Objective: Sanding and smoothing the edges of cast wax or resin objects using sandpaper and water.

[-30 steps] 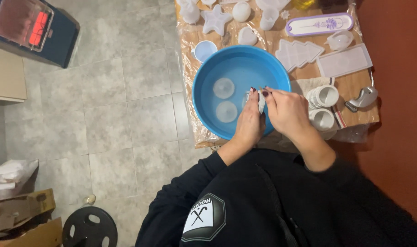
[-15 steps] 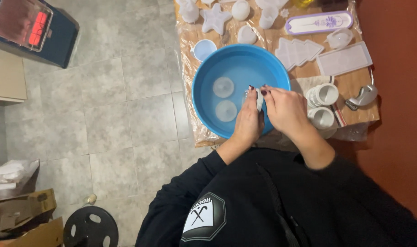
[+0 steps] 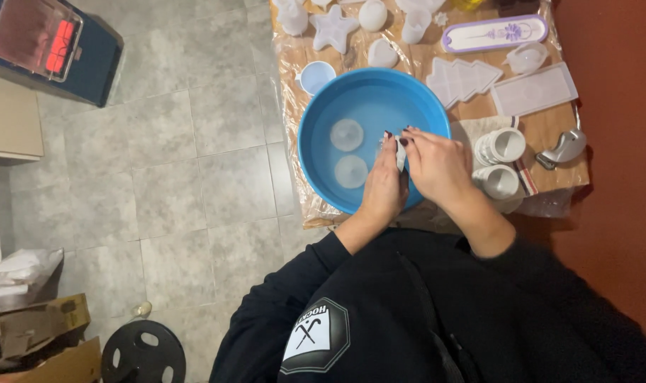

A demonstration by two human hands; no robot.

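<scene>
Both hands (image 3: 415, 167) unmoved, inside basin (image 3: 323, 106) rim.

Dim, warm indoor light — soft shadows, mild glare on the blue basin (image 3: 323, 170) — edges slightly soft, centre fairly sharp.

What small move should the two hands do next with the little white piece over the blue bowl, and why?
Probably keep rubbing the small white translucent piece over the round blue plastic bowl. Both the left hand and the right hand pinch it between fingertips above the water, so drips fall inside. Two round translucent discs lie in the water and could come after it.
</scene>
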